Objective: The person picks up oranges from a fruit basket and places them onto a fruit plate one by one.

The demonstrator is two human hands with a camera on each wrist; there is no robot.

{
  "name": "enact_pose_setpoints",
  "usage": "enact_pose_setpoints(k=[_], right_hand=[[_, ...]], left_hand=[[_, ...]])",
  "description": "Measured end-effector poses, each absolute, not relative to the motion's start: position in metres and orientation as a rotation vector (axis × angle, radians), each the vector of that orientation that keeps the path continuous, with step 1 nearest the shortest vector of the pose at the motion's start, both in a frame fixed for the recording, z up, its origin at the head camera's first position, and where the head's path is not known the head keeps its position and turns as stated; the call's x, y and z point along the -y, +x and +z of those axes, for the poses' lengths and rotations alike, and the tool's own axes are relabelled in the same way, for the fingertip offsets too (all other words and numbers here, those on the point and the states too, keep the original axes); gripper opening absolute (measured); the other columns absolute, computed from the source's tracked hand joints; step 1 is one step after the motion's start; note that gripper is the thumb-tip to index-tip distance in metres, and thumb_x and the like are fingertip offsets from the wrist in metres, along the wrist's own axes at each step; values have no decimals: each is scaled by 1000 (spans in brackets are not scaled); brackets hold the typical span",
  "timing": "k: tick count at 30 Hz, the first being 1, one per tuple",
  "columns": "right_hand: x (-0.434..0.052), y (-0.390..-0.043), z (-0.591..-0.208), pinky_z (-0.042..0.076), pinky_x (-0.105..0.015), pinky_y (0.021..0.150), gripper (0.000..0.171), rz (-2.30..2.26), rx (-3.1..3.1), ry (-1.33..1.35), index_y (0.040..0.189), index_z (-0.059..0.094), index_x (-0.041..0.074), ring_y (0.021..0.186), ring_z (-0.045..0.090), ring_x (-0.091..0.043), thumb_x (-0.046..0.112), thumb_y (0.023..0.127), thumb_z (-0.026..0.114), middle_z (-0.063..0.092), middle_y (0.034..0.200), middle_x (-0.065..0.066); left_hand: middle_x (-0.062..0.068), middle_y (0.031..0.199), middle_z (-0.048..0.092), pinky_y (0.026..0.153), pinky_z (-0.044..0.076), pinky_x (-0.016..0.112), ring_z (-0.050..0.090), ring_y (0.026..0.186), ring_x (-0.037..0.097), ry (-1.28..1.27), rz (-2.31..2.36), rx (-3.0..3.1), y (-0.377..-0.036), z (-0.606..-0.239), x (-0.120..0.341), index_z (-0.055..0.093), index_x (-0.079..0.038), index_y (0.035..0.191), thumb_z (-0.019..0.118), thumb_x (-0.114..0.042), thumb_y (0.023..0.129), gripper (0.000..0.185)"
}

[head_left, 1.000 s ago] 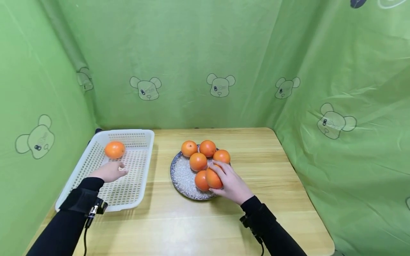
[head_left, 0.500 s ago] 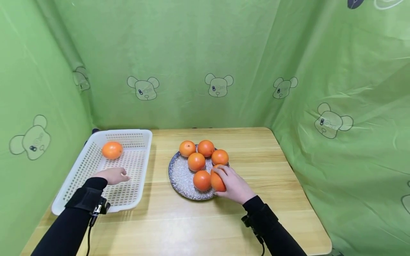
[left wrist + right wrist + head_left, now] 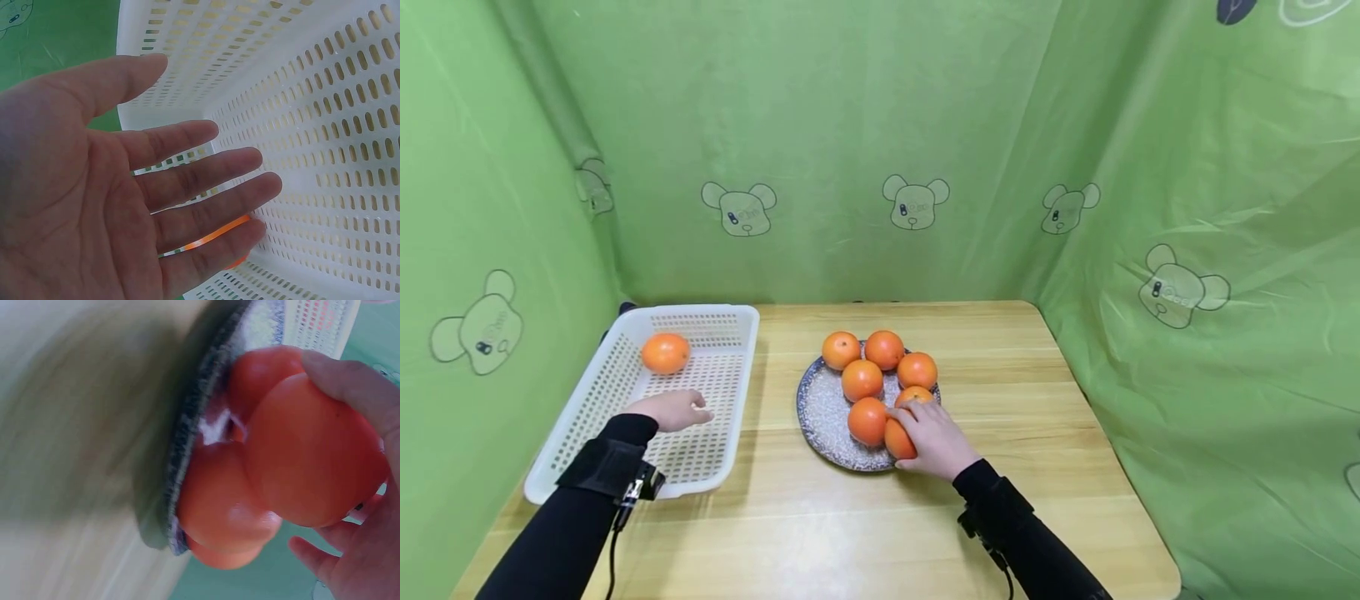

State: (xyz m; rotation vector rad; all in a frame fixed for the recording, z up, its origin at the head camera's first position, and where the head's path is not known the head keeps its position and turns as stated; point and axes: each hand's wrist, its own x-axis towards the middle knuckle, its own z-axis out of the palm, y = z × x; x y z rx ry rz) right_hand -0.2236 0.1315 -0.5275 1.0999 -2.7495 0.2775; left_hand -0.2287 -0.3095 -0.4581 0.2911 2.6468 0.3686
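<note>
My right hand [image 3: 934, 437] holds an orange [image 3: 315, 453] at the near right side of the speckled plate [image 3: 823, 417]; the thumb lies on one side and fingers curl behind it. Against its left sits another orange [image 3: 868, 421]. A further orange [image 3: 915, 395] shows partly behind the hand. Several more oranges [image 3: 862, 380] fill the back of the plate. Over the white plastic basket [image 3: 741, 392] hovers my left hand [image 3: 670, 409], its fingers spread and loosely straight, nothing in its palm. One orange [image 3: 666, 353] lies toward the basket's far left corner.
Plate and basket stand apart on a light wooden table [image 3: 820, 533]. Green curtain [image 3: 827, 125] encloses the back and both sides. A cable [image 3: 612, 558] hangs from the left wrist camera.
My right hand has shifted toward the plate's near edge. An orange behind its fingers now shows separately, and the one to its left has slid slightly left. My left hand has drifted a little right.
</note>
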Motion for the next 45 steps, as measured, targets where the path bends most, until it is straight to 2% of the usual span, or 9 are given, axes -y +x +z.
enact_pose_setpoints(k=[3,9,14,19,25,31,38,45], right_hand=[[-128,-228,-537,44,-57,112,78,263,2701,1101,139,58,11,123,59,-32,38,72,88,63,129,-13],[-121,-237,-561,35,-66,115,75,282,2593,1096,136,60,14,129,56,-35,43,72,87,62,131,-15],[-120,-238,-577,31,-66,118,83,204,2634,1028,139,56,14,133,53,-33,46,70,88,62,132,-10],[-120,-239,-583,29,-68,119,89,205,2634,981,143,52,14,138,49,-35,50,70,88,59,139,-12],[-124,-236,-578,27,-70,119,96,267,2635,979,147,49,10,143,44,-39,54,70,87,54,145,-17],[-131,-233,-568,21,-70,121,91,383,2688,925,147,49,5,146,39,-41,53,77,81,49,152,-19],[-151,-229,-543,27,-67,121,88,487,2730,875,149,45,1,144,45,-39,47,83,79,48,154,-20],[-174,-228,-531,30,-65,121,82,514,2758,751,151,44,8,140,50,-37,41,85,79,54,151,-15]], left_hand=[[33,118,66,96,52,54,64,111,46,294,353,-2650,-229,-455,310,61,13,117,57,-28,98,45],[33,119,66,98,51,54,63,113,47,278,353,-2647,-227,-451,310,61,13,118,57,-28,98,46],[33,121,65,98,51,54,62,114,47,270,363,-2637,-226,-452,310,60,13,120,57,-30,99,48],[33,122,64,97,52,54,63,114,47,258,360,-2639,-227,-453,312,59,13,122,56,-29,99,48],[33,123,64,97,51,54,62,115,48,248,365,-2627,-229,-456,312,58,13,123,55,-29,100,49],[34,125,63,99,50,54,60,118,49,252,355,-2618,-232,-457,310,58,13,125,55,-30,100,50],[33,126,63,98,51,54,62,117,48,243,356,-2620,-232,-455,309,57,13,126,55,-31,99,51],[34,124,64,97,51,54,62,116,48,261,372,-2629,-230,-454,308,58,13,124,56,-29,99,50]])
